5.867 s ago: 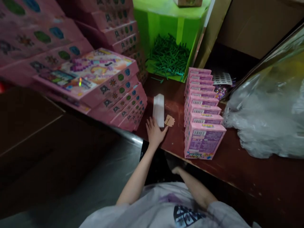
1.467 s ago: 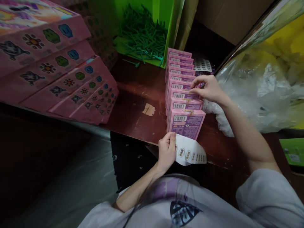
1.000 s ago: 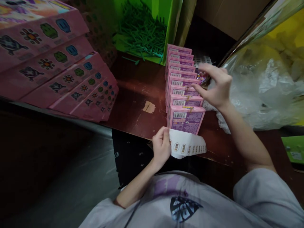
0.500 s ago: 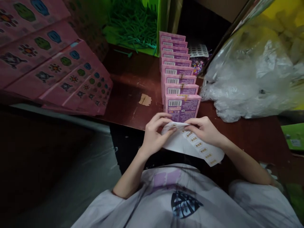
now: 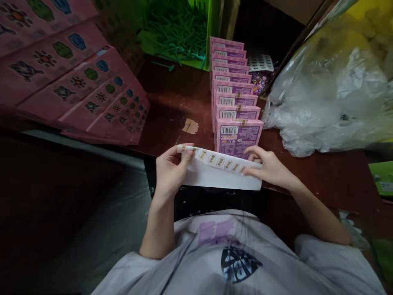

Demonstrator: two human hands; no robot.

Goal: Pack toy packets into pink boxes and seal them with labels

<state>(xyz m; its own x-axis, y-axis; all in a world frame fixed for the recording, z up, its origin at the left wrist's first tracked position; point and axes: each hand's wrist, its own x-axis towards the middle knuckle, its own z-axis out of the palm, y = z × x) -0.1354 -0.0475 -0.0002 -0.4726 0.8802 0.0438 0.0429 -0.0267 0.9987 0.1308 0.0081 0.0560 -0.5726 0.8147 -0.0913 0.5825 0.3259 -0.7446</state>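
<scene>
Head view, looking down over the near edge of the desk (image 5: 310, 176). The sticker sheet (image 5: 221, 178) — a long white backing strip — is held between both hands. Its long axis runs roughly from 9 o'clock to 3 o'clock, the left end lying a shade farther from the person. A single row of small brownish oval stickers (image 5: 219, 162) follows its far edge.

The left hand (image 5: 170, 172) is closed on the left end, thumb and fingers pinched at the corner by the first sticker. The right hand (image 5: 270, 170) grips the right end with fingers laid over the top; its thumb is hidden.

Just beyond the sheet, at 12 o'clock from its middle, the nearest pink box (image 5: 238, 137) stands upright with its barcode face toward the person. It lies closer to the right hand than to the left, the fingertips just beside its lower edge; whether they touch cannot be told. The row of pink boxes (image 5: 229, 71) recedes behind it toward 12 o'clock — the nearer ones carry a small brownish label at the top edge.

At 3 o'clock lies a crumpled clear plastic bag (image 5: 325, 102); at 10 o'clock, a slanted stack of flat pink cartons (image 5: 92, 90); at 11 o'clock, a green bin of green sticks (image 5: 176, 28).
</scene>
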